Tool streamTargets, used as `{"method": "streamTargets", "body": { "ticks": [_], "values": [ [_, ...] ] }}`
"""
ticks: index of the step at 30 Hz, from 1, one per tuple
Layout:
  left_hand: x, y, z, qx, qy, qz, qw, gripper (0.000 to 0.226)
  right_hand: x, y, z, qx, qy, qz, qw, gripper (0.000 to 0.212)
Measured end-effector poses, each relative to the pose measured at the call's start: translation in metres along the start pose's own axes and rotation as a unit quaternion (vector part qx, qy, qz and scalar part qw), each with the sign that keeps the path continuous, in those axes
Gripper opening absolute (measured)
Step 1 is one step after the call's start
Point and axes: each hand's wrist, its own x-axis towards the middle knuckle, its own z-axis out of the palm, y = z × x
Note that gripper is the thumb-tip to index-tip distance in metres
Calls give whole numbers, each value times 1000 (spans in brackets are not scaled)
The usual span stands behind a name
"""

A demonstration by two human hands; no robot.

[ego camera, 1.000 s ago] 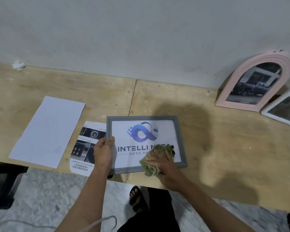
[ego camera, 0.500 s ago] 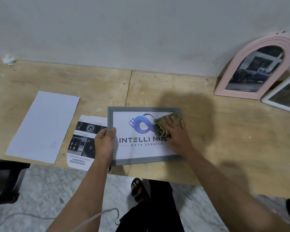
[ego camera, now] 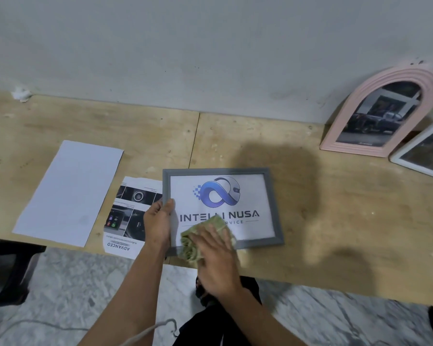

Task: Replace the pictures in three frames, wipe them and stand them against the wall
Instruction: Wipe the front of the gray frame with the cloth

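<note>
1. A plywood table (ego camera: pixel 335 221) runs across the middle of the picture, its far edge meeting a pale wall (ego camera: pixel 210 46).
2. In the centre lies a grey frame (ego camera: pixel 273 196), flat on the table near the front edge, holding a print with a blue loop logo and the words "INTELLI NUSA".
3. The left hand (ego camera: pixel 158 221) grips the grey frame's left rail, thumb lying over the top face and fingers curled round the edge.
4. The right hand (ego camera: pixel 215 253) presses a crumpled green cloth (ego camera: pixel 198 240) onto the lower left of the glass, fingers spread fairly flat over it; the cloth and hand hide part of the lettering and the bottom rail there.
5. Just left of the grey frame, partly under the left hand, lies a printed sheet (ego camera: pixel 128 213) with dark product photos and the word "ADVANCED", overhanging the table's front edge.
6. Further left lies a blank white sheet (ego camera: pixel 68 191).
7. At upper right a pink arched frame (ego camera: pixel 345 121) leans against the wall with a dark photo inside.
8. Beside it, at the right edge, a white frame (ego camera: pixel 420 168) is cut off by the picture border.
9. A small white wad (ego camera: pixel 21 93) sits at upper left where table meets wall.
10. Below the table, marbled floor (ego camera: pixel 73 283) and a grey cord (ego camera: pixel 145 330) show.
</note>
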Motion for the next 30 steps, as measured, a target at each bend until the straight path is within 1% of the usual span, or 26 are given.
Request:
{"method": "streamTargets", "body": {
  "ticks": [3, 4, 5, 6, 7, 8, 9, 10, 12, 13, 14, 15, 16, 17, 18, 19, 20, 22, 24, 26, 28, 30],
  "values": [
    [-3, -5, -7, -9, 0, -8, 1000, 23, 5, -32, 19, 22, -16, -35, 999, 62],
    [-3, -7, -10, -6, 3, -11, 1000, 23, 8, -34, 18, 51, -29, -31, 998, 60],
    [-3, -8, -13, 0, 2, -13, 1000, 28, 13, -33, 12, 109, -57, -8, 992, 56],
    [-3, -8, -15, 6, -4, -19, 1000, 32, 18, -28, -2, 205, -86, 33, 974, 50],
    [-4, -8, -16, 10, -11, -27, 1000, 34, 24, -23, -20, 322, -100, 80, 938, 43],
    [-4, -7, -15, 9, -22, -35, 999, 33, 32, -16, -38, 415, -83, 122, 898, 36],
    [-5, -5, -16, 5, -31, -41, 999, 31, 40, -6, -55, 467, -29, 157, 870, 31],
    [-6, -3, -15, 0, -43, -44, 998, 25, 49, 4, -72, 461, 49, 177, 868, 30],
    [-8, 2, -11, -3, -76, -43, 996, 13, 66, 28, -100, 363, 190, 178, 895, 31],
    [-8, 4, -10, 0, -92, -41, 995, 16, 74, 38, -109, 322, 241, 171, 899, 30],
    [-7, 5, -10, 4, -104, -42, 994, 19, 83, 46, -113, 287, 273, 162, 904, 32],
    [-7, 6, -9, 7, -113, -43, 993, 20, 91, 55, -112, 234, 290, 161, 914, 37],
    [-6, 6, -8, 8, -120, -45, 992, 19, 102, 62, -106, 156, 283, 169, 931, 44],
    [-6, 5, -7, 9, -125, -49, 991, 17, 111, 65, -95, 73, 250, 183, 948, 49],
    [-6, 5, -5, 12, -126, -50, 991, 17, 118, 62, -82, 14, 204, 198, 959, 53],
    [-6, 5, -3, 14, -123, -47, 991, 19, 123, 55, -67, -15, 160, 202, 966, 55],
    [-5, 6, 0, 16, -121, -41, 992, 21, 127, 43, -52, -19, 133, 181, 974, 57],
    [-5, 10, 3, 9, -120, -25, 992, 21, 126, 18, -28, -16, 102, 65, 993, 57],
    [-6, 14, 2, 6, -117, -15, 993, 10, 114, -1, -12, 3, 50, -34, 998, 55],
    [-6, 15, -2, -3, -117, -23, 993, 6, 91, -8, -4, 47, 1, -74, 996, 54],
    [-4, 15, -4, -40, -121, -49, 991, 17, 62, -4, -5, 73, -43, -115, 990, 54],
    [-2, 15, -5, -41, -112, -56, 991, 17, 33, 6, -8, 92, -90, -143, 981, 49]
  ]
}}
